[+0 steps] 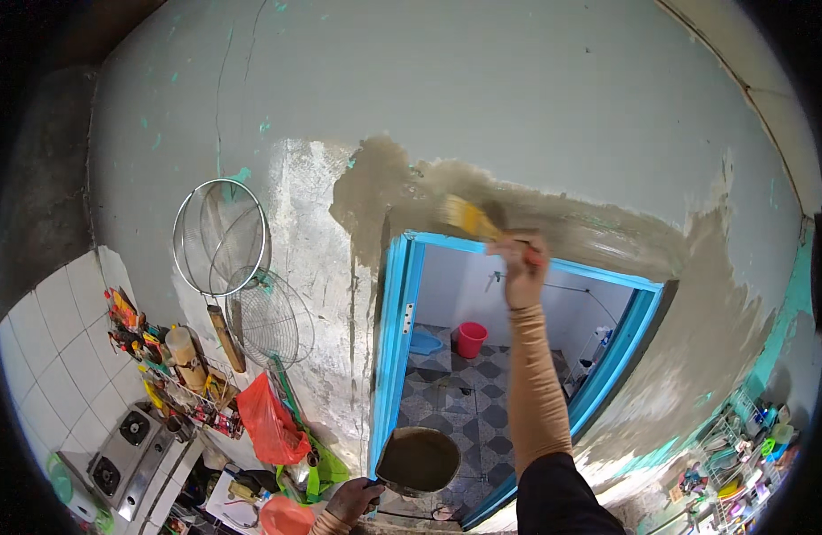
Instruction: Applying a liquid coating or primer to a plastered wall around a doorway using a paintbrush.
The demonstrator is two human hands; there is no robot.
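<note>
My right hand (523, 265) grips a paintbrush (466, 217), its yellow bristles blurred against wet grey-brown plaster (566, 219) just above the blue door frame (395, 330). The sleeved arm reaches up across the doorway. At the lower middle, my left hand (355, 499) is closed on the dark handle of a pan (418, 461) containing grey-brown mixture. The pan is held low, in front of the doorway's left jamb.
Wire strainers (270, 325) hang left of the doorway, above a red bag (270, 419). A utensil rack (188, 379) and a gas stove (126, 459) stand left. Through the doorway are a red bucket (471, 341) and tiled floor. A cluttered wire rack (732, 459) is right.
</note>
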